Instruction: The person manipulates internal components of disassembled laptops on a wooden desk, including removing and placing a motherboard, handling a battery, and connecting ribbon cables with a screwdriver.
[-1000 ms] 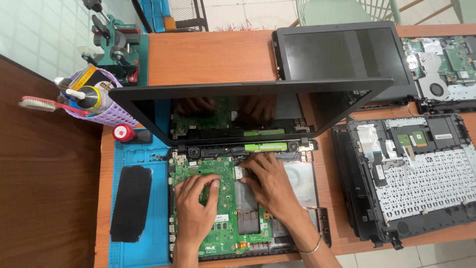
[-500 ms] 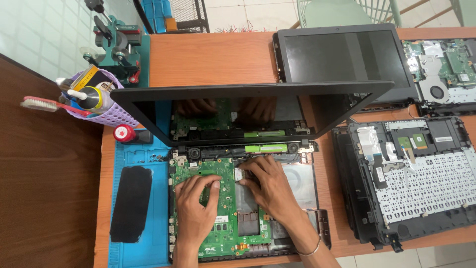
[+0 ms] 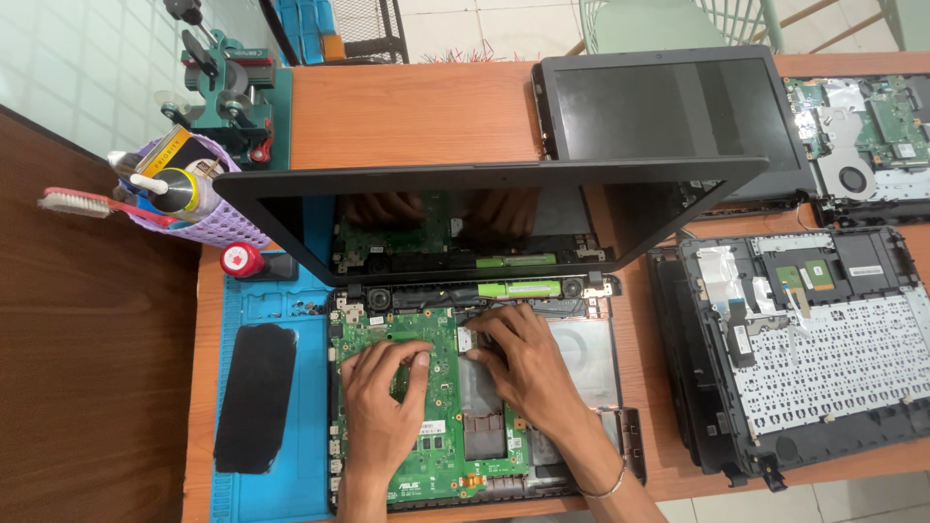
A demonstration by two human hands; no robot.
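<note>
Both hands, left hand and right hand, press curled fingers, gripping nothing, on a laptop's green motherboard, likely thin, stiff and fragile, best held by its edges.

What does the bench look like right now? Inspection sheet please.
Surface: wooden table, blue work mat at left.
Job's things: opened laptop, green motherboard exposed, screen upright.
Clutter: purple basket of tools, red toothbrush, black pad, upturned keyboard panel, second laptop.
Grippers: left hand and right hand both rest on the board; grip unclear.
Cables: nothing seen.
Surroundings: tiled floor, green chair.
</note>
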